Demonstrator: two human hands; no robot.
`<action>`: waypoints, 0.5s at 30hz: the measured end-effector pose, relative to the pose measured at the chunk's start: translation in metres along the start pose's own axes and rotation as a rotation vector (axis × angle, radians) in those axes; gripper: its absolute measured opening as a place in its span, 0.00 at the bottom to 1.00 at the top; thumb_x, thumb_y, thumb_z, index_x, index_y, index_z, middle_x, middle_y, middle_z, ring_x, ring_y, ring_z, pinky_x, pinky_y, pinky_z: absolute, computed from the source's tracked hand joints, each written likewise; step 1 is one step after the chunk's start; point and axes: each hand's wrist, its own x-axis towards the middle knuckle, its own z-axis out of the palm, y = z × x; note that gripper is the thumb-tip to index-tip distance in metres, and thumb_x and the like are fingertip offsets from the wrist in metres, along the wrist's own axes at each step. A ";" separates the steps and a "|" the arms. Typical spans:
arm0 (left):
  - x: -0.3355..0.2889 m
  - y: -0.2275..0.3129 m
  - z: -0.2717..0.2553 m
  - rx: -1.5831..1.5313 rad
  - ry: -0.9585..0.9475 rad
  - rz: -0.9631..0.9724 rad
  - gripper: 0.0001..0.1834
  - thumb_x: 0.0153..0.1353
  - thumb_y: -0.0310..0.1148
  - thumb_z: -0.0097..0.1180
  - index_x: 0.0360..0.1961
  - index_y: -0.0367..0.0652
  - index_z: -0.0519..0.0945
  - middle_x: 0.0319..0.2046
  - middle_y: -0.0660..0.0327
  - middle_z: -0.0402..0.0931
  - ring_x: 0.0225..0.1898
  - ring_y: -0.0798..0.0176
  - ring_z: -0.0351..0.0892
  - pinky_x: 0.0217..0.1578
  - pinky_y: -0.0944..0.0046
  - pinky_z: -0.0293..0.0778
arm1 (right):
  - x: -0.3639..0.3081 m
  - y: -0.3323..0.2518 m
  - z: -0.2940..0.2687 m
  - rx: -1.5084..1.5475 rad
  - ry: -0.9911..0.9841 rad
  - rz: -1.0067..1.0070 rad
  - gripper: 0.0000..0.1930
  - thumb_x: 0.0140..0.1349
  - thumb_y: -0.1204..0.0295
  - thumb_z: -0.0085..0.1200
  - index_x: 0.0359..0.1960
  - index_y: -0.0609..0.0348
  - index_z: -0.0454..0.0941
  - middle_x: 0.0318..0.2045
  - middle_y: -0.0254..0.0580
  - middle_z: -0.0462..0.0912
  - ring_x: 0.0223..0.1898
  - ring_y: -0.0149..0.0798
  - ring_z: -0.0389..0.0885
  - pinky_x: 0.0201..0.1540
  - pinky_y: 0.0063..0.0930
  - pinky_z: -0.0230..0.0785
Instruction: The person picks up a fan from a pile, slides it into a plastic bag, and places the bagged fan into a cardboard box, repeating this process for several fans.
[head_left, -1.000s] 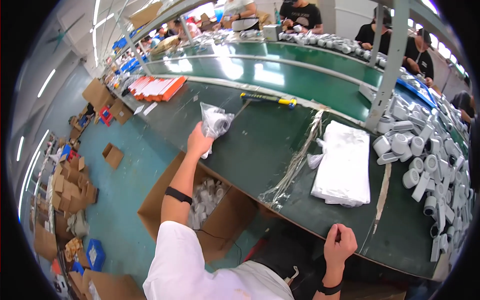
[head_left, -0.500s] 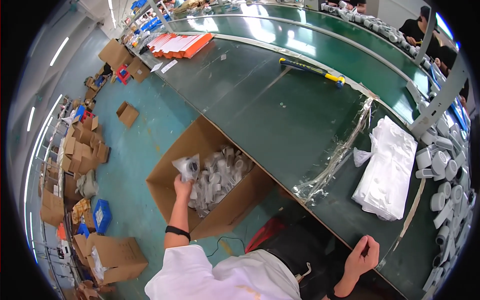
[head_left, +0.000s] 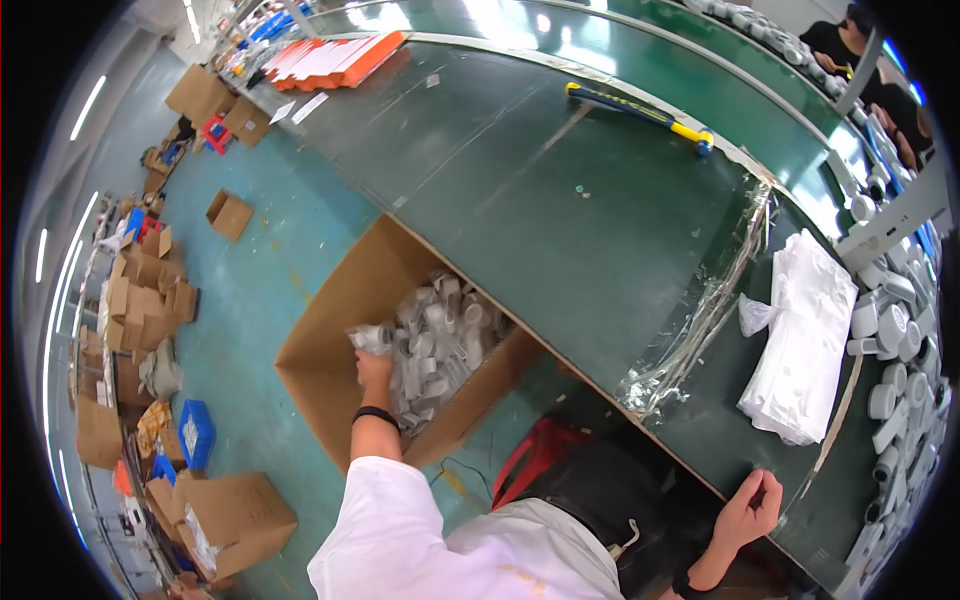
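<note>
My left hand [head_left: 374, 368] reaches down inside an open cardboard box [head_left: 330, 300] on the floor beside the table. It is closed on a bagged white plastic part [head_left: 373, 338] with a grey round end, wrapped in clear film. Right beside it in the box lies a heap of similar white bagged parts [head_left: 437, 345]. My right hand [head_left: 750, 508] hovers at the table's near edge with its fingers curled in, and nothing shows in it. The closest thing to it is a stack of white plastic bags [head_left: 800, 345] on the dark green table [head_left: 500, 190].
A yellow and black hammer [head_left: 640, 118] lies at the table's far side. Orange-edged white cartons [head_left: 335, 62] are stacked at the far left. Grey-white round-headed parts [head_left: 890, 330] crowd the right side. Cardboard boxes [head_left: 230, 520] stand on the floor at left. Two people are at the far right.
My left hand has gone lower into the box with the bagged part. My view has shifted slightly. The right hand stays curled at the table edge.
</note>
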 end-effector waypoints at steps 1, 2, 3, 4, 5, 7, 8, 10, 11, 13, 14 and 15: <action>0.011 -0.001 0.001 0.077 -0.016 0.039 0.36 0.50 0.39 0.62 0.59 0.40 0.63 0.53 0.39 0.73 0.56 0.37 0.73 0.56 0.47 0.71 | 0.001 0.000 -0.001 -0.004 0.014 0.020 0.03 0.62 0.80 0.54 0.30 0.64 0.77 0.20 0.35 0.71 0.18 0.28 0.62 0.21 0.23 0.53; 0.000 0.026 0.037 0.088 -0.068 0.154 0.38 0.49 0.46 0.67 0.59 0.42 0.66 0.54 0.43 0.74 0.56 0.40 0.74 0.54 0.47 0.73 | 0.008 -0.002 -0.016 -0.085 0.024 0.003 0.04 0.63 0.79 0.55 0.30 0.65 0.77 0.21 0.34 0.72 0.20 0.26 0.64 0.22 0.21 0.56; 0.050 -0.024 -0.002 0.139 0.053 0.279 0.40 0.47 0.52 0.69 0.57 0.43 0.70 0.54 0.46 0.75 0.56 0.43 0.75 0.54 0.48 0.73 | 0.009 -0.012 -0.010 -0.028 -0.034 0.041 0.04 0.63 0.78 0.55 0.30 0.65 0.77 0.22 0.33 0.73 0.22 0.25 0.66 0.24 0.19 0.58; 0.014 0.007 0.044 0.162 -0.105 0.288 0.37 0.48 0.50 0.67 0.57 0.43 0.71 0.55 0.47 0.75 0.55 0.44 0.76 0.53 0.48 0.74 | 0.013 -0.011 -0.009 -0.127 -0.033 -0.006 0.03 0.61 0.80 0.55 0.28 0.64 0.77 0.21 0.35 0.72 0.21 0.25 0.66 0.23 0.20 0.59; 0.031 -0.011 0.035 0.139 -0.123 0.417 0.36 0.49 0.48 0.67 0.56 0.41 0.71 0.54 0.44 0.75 0.53 0.42 0.77 0.51 0.48 0.75 | 0.012 -0.008 -0.002 -0.067 -0.027 0.001 0.02 0.59 0.81 0.56 0.28 0.64 0.77 0.20 0.37 0.72 0.20 0.26 0.67 0.22 0.21 0.59; 0.046 -0.035 0.032 0.171 -0.093 0.370 0.34 0.48 0.47 0.67 0.52 0.37 0.73 0.48 0.41 0.78 0.49 0.38 0.78 0.49 0.47 0.75 | 0.021 -0.018 0.006 -0.083 -0.013 -0.075 0.03 0.54 0.81 0.58 0.27 0.61 0.78 0.17 0.38 0.71 0.16 0.32 0.68 0.19 0.24 0.59; 0.089 -0.074 -0.015 0.155 0.106 0.576 0.36 0.45 0.50 0.68 0.50 0.34 0.74 0.46 0.41 0.79 0.50 0.36 0.77 0.50 0.45 0.74 | 0.028 -0.028 0.011 0.023 0.006 -0.050 0.05 0.50 0.81 0.60 0.24 0.57 0.77 0.14 0.37 0.70 0.14 0.36 0.70 0.17 0.28 0.61; 0.041 -0.030 0.045 0.072 -0.159 0.505 0.38 0.41 0.47 0.74 0.48 0.31 0.76 0.45 0.42 0.79 0.52 0.42 0.78 0.50 0.50 0.75 | 0.025 -0.012 0.000 -0.090 0.059 -0.085 0.05 0.48 0.79 0.62 0.23 0.56 0.78 0.14 0.35 0.71 0.14 0.36 0.71 0.17 0.27 0.62; 0.061 -0.034 0.027 0.124 -0.119 0.657 0.38 0.40 0.44 0.76 0.51 0.33 0.76 0.47 0.44 0.79 0.51 0.44 0.79 0.51 0.51 0.73 | 0.026 -0.014 -0.004 -0.060 0.076 -0.069 0.06 0.48 0.79 0.63 0.23 0.55 0.78 0.14 0.34 0.73 0.14 0.36 0.72 0.17 0.27 0.63; 0.054 -0.006 0.004 0.132 -0.165 0.579 0.36 0.46 0.43 0.71 0.53 0.33 0.76 0.50 0.44 0.78 0.52 0.44 0.77 0.53 0.52 0.72 | 0.022 -0.010 -0.009 -0.065 0.104 -0.066 0.06 0.48 0.78 0.64 0.23 0.54 0.78 0.15 0.34 0.73 0.15 0.36 0.73 0.17 0.27 0.64; 0.063 0.000 -0.022 0.131 -0.143 0.601 0.36 0.46 0.43 0.71 0.53 0.33 0.76 0.50 0.44 0.78 0.52 0.44 0.77 0.53 0.52 0.72 | 0.020 -0.012 -0.004 -0.035 0.105 -0.056 0.06 0.48 0.77 0.64 0.23 0.54 0.78 0.15 0.34 0.74 0.15 0.35 0.74 0.18 0.27 0.65; 0.074 0.015 -0.025 0.206 0.444 0.804 0.29 0.52 0.38 0.66 0.52 0.30 0.75 0.49 0.43 0.78 0.49 0.41 0.78 0.53 0.52 0.72 | 0.019 -0.016 -0.006 -0.031 0.114 -0.060 0.06 0.47 0.76 0.64 0.23 0.53 0.78 0.15 0.34 0.74 0.15 0.35 0.75 0.18 0.27 0.66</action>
